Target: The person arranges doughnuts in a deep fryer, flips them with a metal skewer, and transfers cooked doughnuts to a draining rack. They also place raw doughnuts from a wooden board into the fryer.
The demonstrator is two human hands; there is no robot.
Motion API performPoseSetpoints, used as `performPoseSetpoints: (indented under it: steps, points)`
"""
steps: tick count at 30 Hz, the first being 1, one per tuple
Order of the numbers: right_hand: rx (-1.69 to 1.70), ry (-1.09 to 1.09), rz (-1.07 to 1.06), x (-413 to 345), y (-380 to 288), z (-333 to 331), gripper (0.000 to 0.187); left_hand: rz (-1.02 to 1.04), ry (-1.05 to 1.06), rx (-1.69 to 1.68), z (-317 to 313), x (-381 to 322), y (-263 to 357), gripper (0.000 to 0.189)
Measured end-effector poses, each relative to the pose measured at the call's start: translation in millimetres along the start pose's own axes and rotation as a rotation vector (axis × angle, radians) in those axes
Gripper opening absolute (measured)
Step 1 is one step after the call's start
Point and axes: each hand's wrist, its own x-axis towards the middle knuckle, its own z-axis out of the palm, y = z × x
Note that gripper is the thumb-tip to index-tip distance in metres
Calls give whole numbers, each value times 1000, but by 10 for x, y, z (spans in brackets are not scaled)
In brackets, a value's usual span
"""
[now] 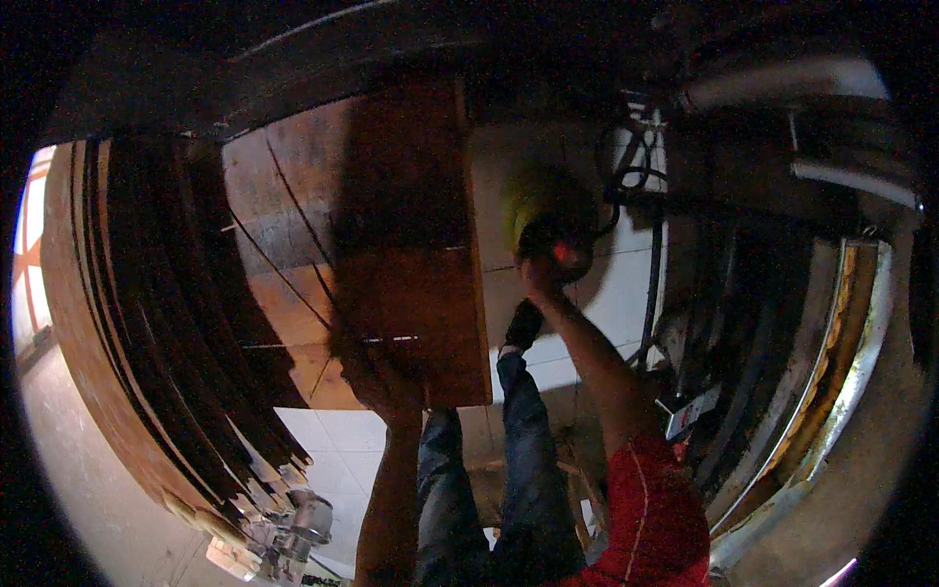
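A large brown wooden board (411, 308) lies before me, its near part in shadow. My left hand (385, 385) grips its near edge; the fingers are dim against the wood. To the right of the board, my right hand (541, 280) is at a dark rounded object (568, 253) with a red spot, apparently holding it. Poor light leaves its exact kind unclear. A yellow-green rounded surface (524, 202) shows just beyond that object, and a dark cord seems to run from it to the right.
Several stacked boards or panels (176, 308) line the left side. Coiled dark cable (638, 176) hangs at the upper right. Long metal-edged pieces (843, 352) stand on the right. A metal machine part (308, 517) is at the lower left. Pale tiled floor (337, 440) shows below.
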Motion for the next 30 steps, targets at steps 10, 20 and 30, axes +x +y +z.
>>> performPoseSetpoints:
  steps: [10,20,30]
  points:
    - [2,-254,42,908,480,-344,43,381,101,432,80,-187,-873,47]
    - [80,234,-191,155,-186,-418,46,180,-11,326,-49,-76,-369,48]
    - [1,246,-244,672,427,-513,44,138,-14,32,79,81,375,43]
